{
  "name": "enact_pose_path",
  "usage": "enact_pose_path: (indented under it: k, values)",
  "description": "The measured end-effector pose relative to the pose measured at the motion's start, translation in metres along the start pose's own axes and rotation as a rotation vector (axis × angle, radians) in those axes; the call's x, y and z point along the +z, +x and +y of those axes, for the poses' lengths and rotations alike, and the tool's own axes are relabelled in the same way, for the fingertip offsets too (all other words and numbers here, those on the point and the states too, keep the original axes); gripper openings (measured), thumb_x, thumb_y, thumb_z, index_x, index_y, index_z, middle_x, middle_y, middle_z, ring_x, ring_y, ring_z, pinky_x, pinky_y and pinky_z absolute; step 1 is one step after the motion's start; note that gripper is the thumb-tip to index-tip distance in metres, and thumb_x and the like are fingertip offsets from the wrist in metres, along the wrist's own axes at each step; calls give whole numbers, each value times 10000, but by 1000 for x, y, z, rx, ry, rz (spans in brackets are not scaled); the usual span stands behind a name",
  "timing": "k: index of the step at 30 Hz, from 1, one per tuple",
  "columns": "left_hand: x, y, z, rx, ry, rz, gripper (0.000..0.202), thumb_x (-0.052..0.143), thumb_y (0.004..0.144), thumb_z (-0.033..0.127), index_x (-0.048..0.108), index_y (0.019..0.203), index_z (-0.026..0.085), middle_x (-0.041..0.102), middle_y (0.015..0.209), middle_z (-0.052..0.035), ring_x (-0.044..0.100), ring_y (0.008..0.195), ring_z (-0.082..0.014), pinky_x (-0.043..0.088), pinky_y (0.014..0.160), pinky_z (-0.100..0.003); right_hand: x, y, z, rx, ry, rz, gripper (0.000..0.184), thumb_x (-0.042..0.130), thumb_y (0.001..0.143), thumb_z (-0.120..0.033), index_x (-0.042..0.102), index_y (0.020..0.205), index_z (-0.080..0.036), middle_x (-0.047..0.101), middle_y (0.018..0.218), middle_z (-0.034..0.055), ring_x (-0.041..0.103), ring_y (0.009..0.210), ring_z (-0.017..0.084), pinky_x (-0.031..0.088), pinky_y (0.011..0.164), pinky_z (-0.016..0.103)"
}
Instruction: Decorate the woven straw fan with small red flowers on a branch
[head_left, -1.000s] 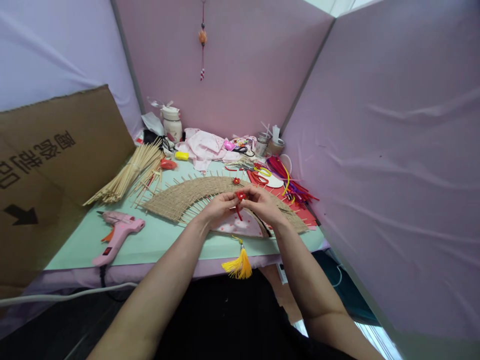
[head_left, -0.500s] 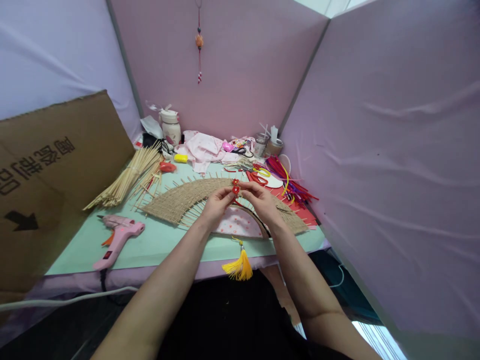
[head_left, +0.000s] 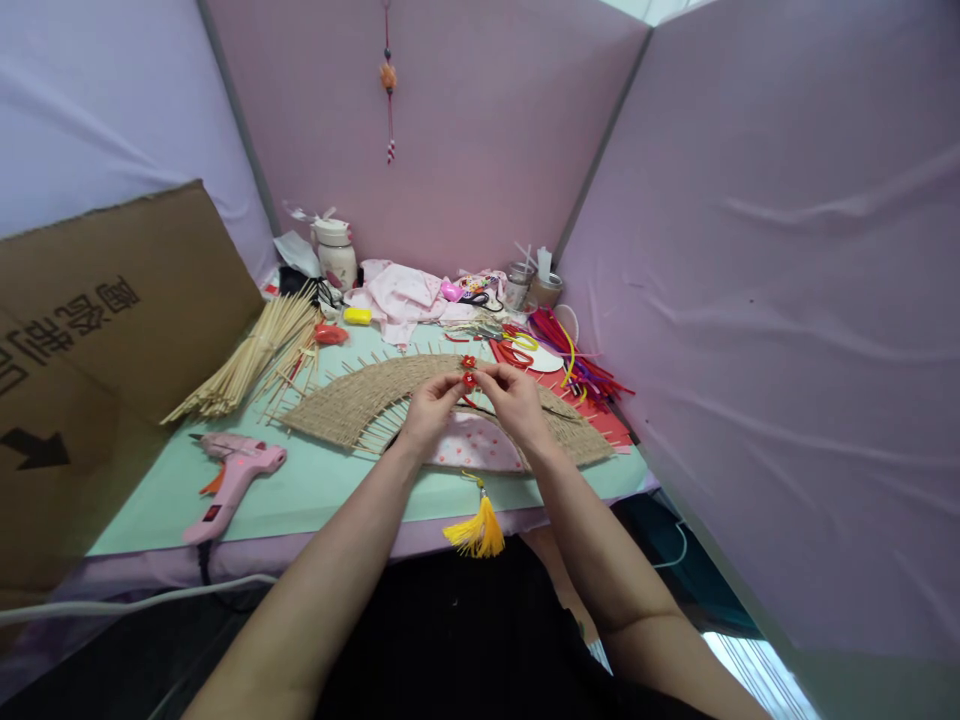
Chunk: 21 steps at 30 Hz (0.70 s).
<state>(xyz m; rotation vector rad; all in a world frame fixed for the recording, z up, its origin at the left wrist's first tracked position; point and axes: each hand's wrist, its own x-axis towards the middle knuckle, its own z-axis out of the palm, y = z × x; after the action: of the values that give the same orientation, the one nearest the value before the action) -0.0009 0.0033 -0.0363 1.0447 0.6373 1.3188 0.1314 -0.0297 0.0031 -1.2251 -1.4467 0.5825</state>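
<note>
My left hand [head_left: 429, 408] and my right hand [head_left: 511, 402] meet over the middle of a woven straw fan [head_left: 352, 400] lying on the green table mat [head_left: 300, 490]. Both pinch a small red flower ornament [head_left: 469, 380] between their fingertips, just in front of a second red flower [head_left: 469, 361] fixed on the fan's upper edge. A pink spotted panel [head_left: 480, 448] lies under my wrists. A yellow tassel [head_left: 477, 530] hangs off the table's front edge.
A pink glue gun [head_left: 231, 470] lies at the left front, its cord trailing off the table. Bamboo sticks [head_left: 247, 355] lean by a cardboard box [head_left: 97, 330]. Red and purple pipe cleaners [head_left: 577, 365], scissors [head_left: 517, 345], cups [head_left: 525, 287], a bottle [head_left: 335, 255] and pink cloth [head_left: 405, 295] crowd the back.
Both hands have carried the small red flower up and away from me, from over the pink panel to the fan's top edge beside the fixed flower.
</note>
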Motion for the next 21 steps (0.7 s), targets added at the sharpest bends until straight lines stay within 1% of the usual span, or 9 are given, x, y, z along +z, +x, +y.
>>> enact_pose_path:
  k: [3,5,9,12,14,16,18,21]
  values:
    - [1,0,1,-69,-124,81,383,871,517,435,726,761,179,688,742,7,587,725,-100,454,758,-244,2,-1,0,-17,-4,33,287,557,844,-431,685,853,-174,665,795,36,580,752,163,454,695,275]
    - [1,0,0,-77,-146,108,402,875,492,450,723,759,191,679,729,16,584,711,-91,458,739,-235,3,-1,-2,-24,-52,51,291,563,841,-443,673,811,-174,641,744,27,555,707,155,436,660,266]
    - [0,1,0,-43,-103,107,371,873,503,424,733,752,186,696,753,4,591,723,-98,452,728,-228,5,2,-7,-5,-144,5,301,581,821,-439,640,693,-173,574,629,-6,493,609,129,380,587,248]
    - [-1,1,0,-11,-17,86,284,853,562,360,747,742,168,714,780,-19,607,767,-127,450,765,-245,5,4,-8,13,-181,-17,237,566,804,-342,624,650,-172,549,591,-18,480,583,119,361,575,243]
    - [-2,1,-1,10,73,67,228,833,603,322,755,745,162,721,787,-27,609,781,-140,447,774,-252,5,4,-8,-2,-214,-11,188,563,780,-285,607,636,-174,551,589,-18,483,584,119,364,582,242]
    - [-2,0,-1,-8,95,55,195,822,625,292,755,749,157,721,777,-26,604,760,-133,446,751,-241,3,5,-6,-22,-241,-7,189,562,783,-286,598,632,-178,559,595,-12,491,598,126,371,589,244]
    - [-1,0,1,-77,-7,66,180,819,638,264,745,759,154,718,770,-21,604,729,-113,449,719,-223,1,5,-4,-25,-217,-20,246,532,830,-342,620,669,-178,591,632,4,517,628,138,391,605,251]
    - [0,0,5,-192,-251,118,140,785,687,202,719,803,161,705,757,-9,618,696,-86,466,688,-206,1,4,1,-21,-166,-25,333,476,891,-427,673,805,-173,654,736,31,568,705,161,430,655,266]
